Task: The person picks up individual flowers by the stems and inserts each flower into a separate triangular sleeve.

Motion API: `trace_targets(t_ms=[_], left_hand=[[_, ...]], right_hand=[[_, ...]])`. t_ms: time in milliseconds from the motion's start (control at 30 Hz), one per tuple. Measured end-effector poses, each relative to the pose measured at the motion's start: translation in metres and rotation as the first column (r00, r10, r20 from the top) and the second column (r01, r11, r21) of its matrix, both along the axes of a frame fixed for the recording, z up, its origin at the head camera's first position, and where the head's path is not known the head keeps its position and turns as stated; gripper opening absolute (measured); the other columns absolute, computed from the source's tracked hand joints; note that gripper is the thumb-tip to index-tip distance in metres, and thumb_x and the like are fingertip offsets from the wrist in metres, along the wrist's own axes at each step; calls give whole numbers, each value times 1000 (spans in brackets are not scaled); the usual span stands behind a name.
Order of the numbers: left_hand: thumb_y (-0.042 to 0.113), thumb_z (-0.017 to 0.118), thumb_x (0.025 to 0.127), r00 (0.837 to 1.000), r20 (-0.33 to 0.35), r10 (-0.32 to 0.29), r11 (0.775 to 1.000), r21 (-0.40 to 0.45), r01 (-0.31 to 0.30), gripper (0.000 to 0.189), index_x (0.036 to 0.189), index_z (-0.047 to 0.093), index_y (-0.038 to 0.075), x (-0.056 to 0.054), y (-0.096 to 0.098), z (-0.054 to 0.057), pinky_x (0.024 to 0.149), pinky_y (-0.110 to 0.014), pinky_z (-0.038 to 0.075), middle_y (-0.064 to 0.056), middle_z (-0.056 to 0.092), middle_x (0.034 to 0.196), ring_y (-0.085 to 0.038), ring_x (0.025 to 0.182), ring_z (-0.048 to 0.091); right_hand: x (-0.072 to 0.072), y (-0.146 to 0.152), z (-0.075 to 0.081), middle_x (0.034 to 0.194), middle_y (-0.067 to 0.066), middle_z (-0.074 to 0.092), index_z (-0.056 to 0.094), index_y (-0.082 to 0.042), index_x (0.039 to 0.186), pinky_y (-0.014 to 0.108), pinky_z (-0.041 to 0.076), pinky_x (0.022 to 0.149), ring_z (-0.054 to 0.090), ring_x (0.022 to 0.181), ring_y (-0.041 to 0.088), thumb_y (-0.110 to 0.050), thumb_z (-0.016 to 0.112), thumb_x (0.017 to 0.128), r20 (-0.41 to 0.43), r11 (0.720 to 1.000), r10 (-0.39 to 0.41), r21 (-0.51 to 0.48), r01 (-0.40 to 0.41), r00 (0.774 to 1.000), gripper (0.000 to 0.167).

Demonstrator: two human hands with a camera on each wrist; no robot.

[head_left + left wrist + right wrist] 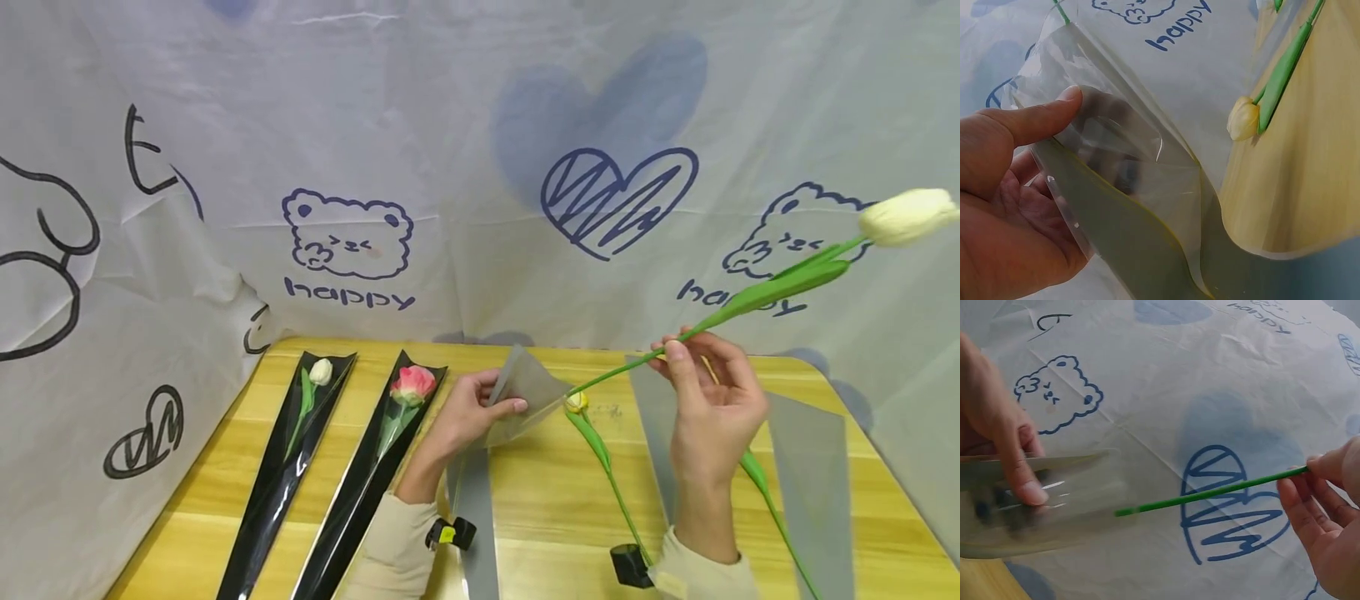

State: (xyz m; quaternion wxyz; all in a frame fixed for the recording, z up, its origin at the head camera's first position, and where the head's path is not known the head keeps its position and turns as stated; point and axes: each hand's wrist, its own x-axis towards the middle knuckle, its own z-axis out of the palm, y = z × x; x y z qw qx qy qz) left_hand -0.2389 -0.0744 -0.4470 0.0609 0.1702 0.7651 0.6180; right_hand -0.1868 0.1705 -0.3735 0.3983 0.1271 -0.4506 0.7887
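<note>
My left hand [467, 417] grips the mouth of a grey translucent flower sleeve [1141, 215], thumb on the front film and fingers behind. The sleeve's top is raised off the table and its lower length hangs toward me. Between thumb and fingertips, my right hand [716, 408] pinches the green stem of a white tulip [903, 218]. That tulip slants, bloom up at the right. In the right wrist view the lower end of its stem [1210, 497] is at the sleeve's mouth; how far inside it is, I cannot tell.
Black sleeves hold another white tulip [321, 372] and a pink flower [412, 386] on the left. A yellow tulip [577, 402] lies between my arms. Past my right wrist are a flat grey sleeve [813, 483] and another green stem [780, 517]. Printed cloth hangs behind the wooden table [547, 517].
</note>
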Motion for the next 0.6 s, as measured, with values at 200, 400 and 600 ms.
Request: trace_targets(t_ms=[200,400,600], left_hand=[[8,76,93,1000,-9,-21,1000,16,21,28,117,69,-6,4,1,5,74,-32,56,-13,72,94,-13,79,66],[7,74,95,1000,5,-26,999,39,26,29,120,68,-6,8,3,12,75,-32,57,-15,73,98,-15,83,68],[7,73,96,998,-23,-51,997,57,53,27,120,68,-5,10,6,15,71,-28,55,-15,72,100,-16,82,68]], right_hand=[[-3,-13,-6,94,23,69,59,25,107,36,60,75,74,87,30,16,69,89,78,985,84,147,-95,993,23],[-5,-25,-12,95,20,72,62,20,105,37,60,76,74,87,28,14,71,89,160,956,111,253,-149,981,20],[-6,-32,-16,91,15,73,69,12,99,28,59,76,75,83,20,9,76,87,232,900,37,416,-134,972,14]])
